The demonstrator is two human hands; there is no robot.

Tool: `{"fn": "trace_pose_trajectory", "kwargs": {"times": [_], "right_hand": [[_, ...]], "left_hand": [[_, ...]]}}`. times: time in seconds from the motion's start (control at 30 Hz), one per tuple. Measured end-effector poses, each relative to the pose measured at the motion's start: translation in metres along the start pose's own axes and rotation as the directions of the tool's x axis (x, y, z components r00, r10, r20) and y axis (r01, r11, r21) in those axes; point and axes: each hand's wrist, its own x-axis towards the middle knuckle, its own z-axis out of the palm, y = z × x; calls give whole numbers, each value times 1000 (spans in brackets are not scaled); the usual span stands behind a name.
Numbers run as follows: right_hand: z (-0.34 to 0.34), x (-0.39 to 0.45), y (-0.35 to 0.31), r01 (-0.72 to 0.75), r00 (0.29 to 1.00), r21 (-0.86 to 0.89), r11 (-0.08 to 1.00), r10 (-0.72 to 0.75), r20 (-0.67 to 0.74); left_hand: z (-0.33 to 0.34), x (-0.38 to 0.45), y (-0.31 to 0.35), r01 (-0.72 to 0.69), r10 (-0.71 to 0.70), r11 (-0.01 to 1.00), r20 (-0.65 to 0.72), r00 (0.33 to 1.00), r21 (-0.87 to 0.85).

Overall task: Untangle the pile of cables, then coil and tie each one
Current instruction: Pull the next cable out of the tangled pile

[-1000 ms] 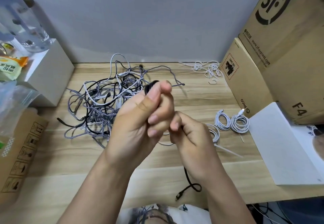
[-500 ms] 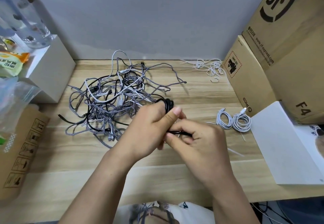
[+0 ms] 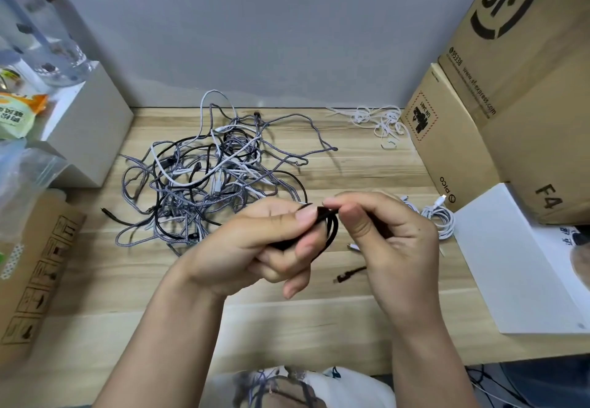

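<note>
Black cable, looped into a small coil, sits between both hands above the wooden desk. Left hand grips the coil; right hand pinches its top. Beyond the left hand lies the tangled cable pile; just past the right hand, coiled white cables.

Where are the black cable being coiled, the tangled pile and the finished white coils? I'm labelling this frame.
black cable [image 3: 330, 232]: head view, on the loops between both hands.
tangled pile [image 3: 204, 181]: head view, on its dense middle.
white coils [image 3: 442, 221]: head view, on the rightmost coil's windings.
</note>
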Motion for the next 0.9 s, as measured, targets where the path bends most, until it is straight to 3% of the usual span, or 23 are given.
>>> {"fn": "trace_pose_trajectory", "kwargs": {"times": [0.07, 0.13, 0.2, 0.27, 0.3, 0.37, 0.47, 0.53, 0.7, 0.9], "right_hand": [[1, 0, 0, -21, 1000, 6, 1000, 21, 18], [5, -2, 4, -69, 996, 22, 997, 68, 57], [10, -5, 5, -144, 981, 16, 989, 140, 136], [15, -7, 5, -154, 960, -101, 983, 173, 218], [17, -9, 4, -131, 951, -177, 975, 175, 256], [21, -14, 2, -68, 941, -290, 955, 158, 300], [25, -19, -3, 35, 944, -385, 922, 96, 315], [24, -20, -5, 85, 949, -423, 902, 57, 310], [13, -18, -13, 112, 979, -363, 925, -39, 201], [3, -11, -20, 159, 985, -264, 951, -134, 112]], "left_hand": [[2, -1, 3, -70, 85, 987, 98, 992, -145], [7, -2, 7, -152, 192, 942, 110, 975, -300], [14, -3, 12, -260, 302, 872, 38, 952, -414], [20, -4, 18, -406, 409, 803, -94, 908, -436], [22, -3, 20, -485, 453, 782, -177, 874, -392], [24, 3, 18, -584, 512, 804, -371, 775, -110], [16, 10, 6, -470, 598, 801, -544, 588, 372], [11, 12, -1, -362, 643, 761, -546, 537, 539], [7, 2, -6, -99, 573, 720, -508, 643, 687], [12, -3, -3, 97, 297, 777, -498, 815, 622]]}}
